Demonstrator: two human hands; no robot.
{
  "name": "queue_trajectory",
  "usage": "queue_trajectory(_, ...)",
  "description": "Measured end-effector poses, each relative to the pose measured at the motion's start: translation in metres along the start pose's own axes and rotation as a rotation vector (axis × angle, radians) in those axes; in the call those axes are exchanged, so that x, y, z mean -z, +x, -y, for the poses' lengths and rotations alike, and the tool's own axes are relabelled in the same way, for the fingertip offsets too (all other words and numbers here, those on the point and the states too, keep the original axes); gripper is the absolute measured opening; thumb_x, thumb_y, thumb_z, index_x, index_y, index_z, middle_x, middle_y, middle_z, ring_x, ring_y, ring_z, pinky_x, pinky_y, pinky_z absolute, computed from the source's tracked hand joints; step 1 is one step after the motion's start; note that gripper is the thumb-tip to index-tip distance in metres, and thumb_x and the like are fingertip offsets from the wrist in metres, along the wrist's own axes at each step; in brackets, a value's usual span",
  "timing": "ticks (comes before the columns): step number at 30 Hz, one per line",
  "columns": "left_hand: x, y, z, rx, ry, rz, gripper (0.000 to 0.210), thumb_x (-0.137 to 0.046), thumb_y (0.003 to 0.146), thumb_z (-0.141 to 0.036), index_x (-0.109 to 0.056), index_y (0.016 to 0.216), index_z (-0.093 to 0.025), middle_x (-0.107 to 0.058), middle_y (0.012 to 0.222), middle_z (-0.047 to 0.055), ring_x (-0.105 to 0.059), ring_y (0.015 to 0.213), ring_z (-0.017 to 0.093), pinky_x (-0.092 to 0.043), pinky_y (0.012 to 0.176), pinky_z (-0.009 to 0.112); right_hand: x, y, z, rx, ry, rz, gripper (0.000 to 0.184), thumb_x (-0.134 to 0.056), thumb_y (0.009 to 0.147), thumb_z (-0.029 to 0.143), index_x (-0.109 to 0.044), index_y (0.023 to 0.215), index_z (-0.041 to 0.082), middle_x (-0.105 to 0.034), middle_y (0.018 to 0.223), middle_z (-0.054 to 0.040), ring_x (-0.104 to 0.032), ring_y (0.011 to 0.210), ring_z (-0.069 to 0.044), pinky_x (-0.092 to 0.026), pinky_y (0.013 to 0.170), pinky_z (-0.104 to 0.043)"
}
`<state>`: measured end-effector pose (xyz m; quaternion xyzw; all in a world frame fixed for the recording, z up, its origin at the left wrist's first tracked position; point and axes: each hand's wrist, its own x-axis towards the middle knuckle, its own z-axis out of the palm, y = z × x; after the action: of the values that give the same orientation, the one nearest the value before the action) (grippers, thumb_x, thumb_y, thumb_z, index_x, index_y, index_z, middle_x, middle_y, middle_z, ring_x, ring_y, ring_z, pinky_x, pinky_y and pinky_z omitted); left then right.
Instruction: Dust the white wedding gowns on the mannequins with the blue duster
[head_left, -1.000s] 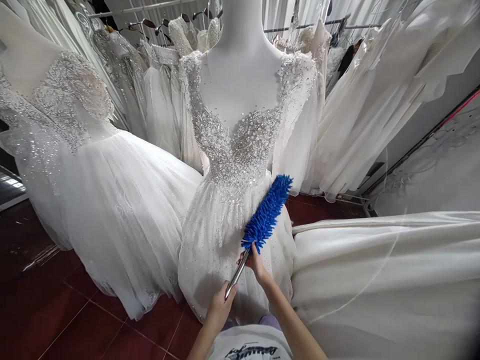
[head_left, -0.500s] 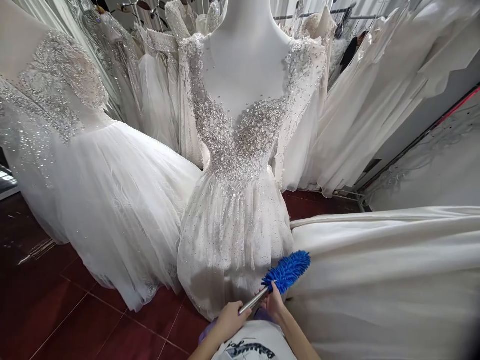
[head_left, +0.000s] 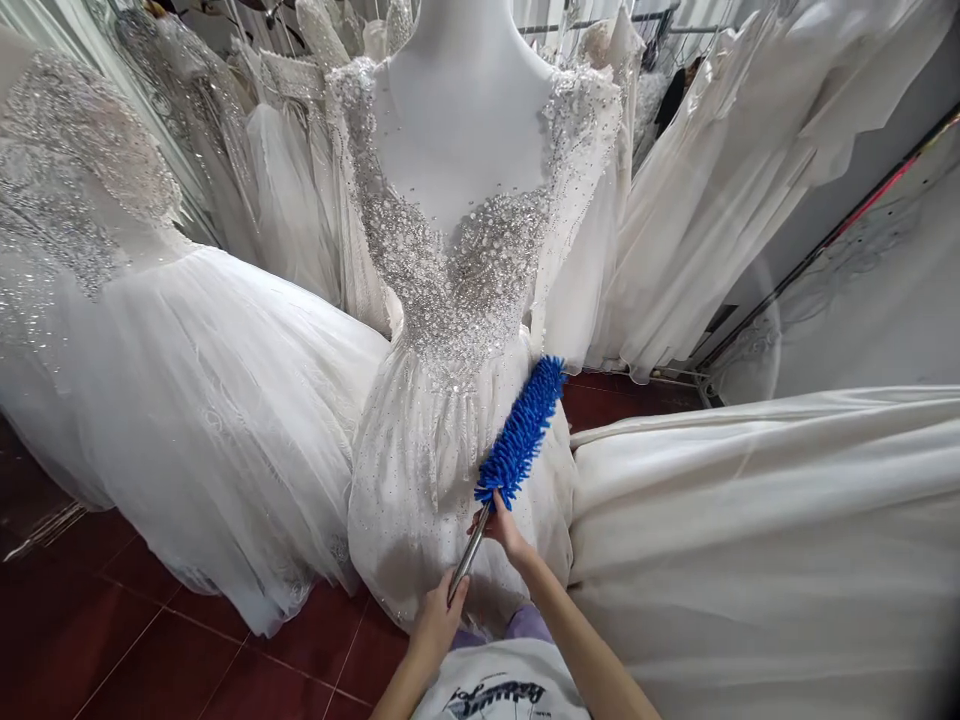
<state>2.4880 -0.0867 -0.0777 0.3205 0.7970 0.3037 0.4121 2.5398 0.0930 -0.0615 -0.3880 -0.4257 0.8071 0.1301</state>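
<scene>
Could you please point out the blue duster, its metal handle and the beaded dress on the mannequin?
blue duster [head_left: 519, 434], head view, middle of the fluffy head.
metal handle [head_left: 469, 555], head view, bare shaft between the two hands.
beaded dress [head_left: 457, 290], head view, sequinned bodice below the neckline.

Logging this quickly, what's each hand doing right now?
Left hand: closed on the duster handle's lower end.
Right hand: closed on the handle just below the blue head.

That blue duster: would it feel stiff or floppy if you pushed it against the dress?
The blue duster probably gives softly: its head is shaggy, fuzzy strands. Its metal handle looks rigid, held by both the left hand and right hand. Likely light.
</scene>
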Motion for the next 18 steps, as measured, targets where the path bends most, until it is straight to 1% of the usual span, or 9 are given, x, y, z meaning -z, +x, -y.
queue_trajectory(3,-0.001,-0.001,0.010,0.019,0.085,0.010,0.063,-0.025,0.089,-0.061,-0.055,0.121,-0.016,-0.071,0.081,0.010,-0.067,0.085,0.026,-0.045,0.075,0.032,0.007,0.001,-0.022,-0.075,0.086,-0.031,0.066,-0.035,0.082,0.073,-0.059,0.062,0.015,-0.060,0.057,-0.0031,-0.064,0.058,-0.019,-0.050,0.070,-0.034)
queue_trajectory(5,-0.005,-0.003,0.013,0.030,0.093,0.045,0.061,-0.026,0.089,-0.061,-0.056,0.118,-0.017,-0.072,0.085,0.011,-0.067,0.089,0.026,-0.045,0.077,0.032,0.018,0.000,-0.036,-0.097,0.108,-0.058,0.065,-0.036,0.081,0.073,-0.059,0.062,0.015,-0.061,0.059,-0.0033,-0.064,0.056,-0.019,-0.050,0.067,-0.034)
queue_trajectory(7,-0.013,-0.006,0.016,0.047,0.091,0.103,0.058,-0.026,0.089,-0.060,-0.058,0.113,-0.018,-0.072,0.083,0.010,-0.067,0.084,0.026,-0.044,0.073,0.031,0.031,-0.002,-0.051,-0.161,0.149,-0.105,0.063,-0.037,0.081,0.072,-0.058,0.063,0.016,-0.062,0.061,-0.0034,-0.065,0.056,-0.019,-0.050,0.064,-0.033)
queue_trajectory(10,-0.025,-0.007,0.026,0.047,0.113,0.185,0.051,-0.027,0.089,-0.058,-0.060,0.100,-0.020,-0.071,0.080,0.008,-0.066,0.078,0.024,-0.043,0.068,0.030,0.047,-0.005,-0.081,-0.290,0.240,-0.216,0.061,-0.036,0.084,0.070,-0.057,0.061,0.017,-0.062,0.061,-0.0028,-0.066,0.056,-0.019,-0.050,0.062,-0.031)
queue_trajectory(14,-0.041,-0.006,0.049,0.030,0.125,0.265,0.045,-0.033,0.088,-0.054,-0.062,0.090,-0.019,-0.071,0.080,0.008,-0.065,0.078,0.024,-0.043,0.071,0.030,0.055,-0.017,-0.123,-0.403,0.263,-0.390,0.061,-0.029,0.087,0.069,-0.050,0.053,0.022,-0.057,0.050,-0.0013,-0.061,0.045,-0.018,-0.049,0.057,-0.033)
queue_trajectory(16,-0.048,-0.005,0.059,0.046,0.135,0.297,0.042,-0.038,0.085,-0.052,-0.063,0.086,-0.018,-0.072,0.080,0.008,-0.066,0.080,0.024,-0.043,0.072,0.031,0.055,-0.025,-0.134,-0.426,0.269,-0.449,0.061,-0.029,0.086,0.070,-0.046,0.050,0.024,-0.054,0.047,-0.0006,-0.057,0.040,-0.018,-0.049,0.055,-0.036)
queue_trajectory(18,-0.052,-0.003,0.063,0.043,0.132,0.312,0.042,-0.040,0.083,-0.055,-0.061,0.080,-0.019,-0.070,0.075,0.007,-0.066,0.076,0.023,-0.043,0.069,0.030,0.055,-0.030,-0.134,-0.390,0.280,-0.467,0.061,-0.027,0.085,0.072,-0.043,0.049,0.025,-0.052,0.045,-0.0001,-0.055,0.039,-0.018,-0.050,0.056,-0.037)
